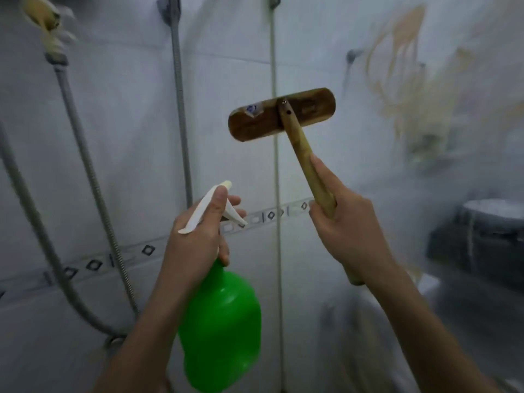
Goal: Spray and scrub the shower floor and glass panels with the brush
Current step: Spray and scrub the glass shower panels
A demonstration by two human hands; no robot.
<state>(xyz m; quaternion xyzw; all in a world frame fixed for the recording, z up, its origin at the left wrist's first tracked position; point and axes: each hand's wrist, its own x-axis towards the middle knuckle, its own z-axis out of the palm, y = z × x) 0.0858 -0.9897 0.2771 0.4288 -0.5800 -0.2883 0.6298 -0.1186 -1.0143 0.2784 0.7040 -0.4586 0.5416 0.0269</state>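
My left hand grips the white trigger head of a green spray bottle, fingers curled round the trigger, nozzle aimed at the wall ahead. My right hand grips the wooden handle of a scrub brush. Its flat wooden head is raised at chest height, its back toward me, against the corner where the tiled wall meets the frosted glass panel. The bristles are hidden behind the head. The shower floor is out of view.
Metal shower hoses hang down the white tiled wall on the left, with a shower fitting at top left. A vertical frame strip marks the corner. Dark shapes show blurred through the glass at right.
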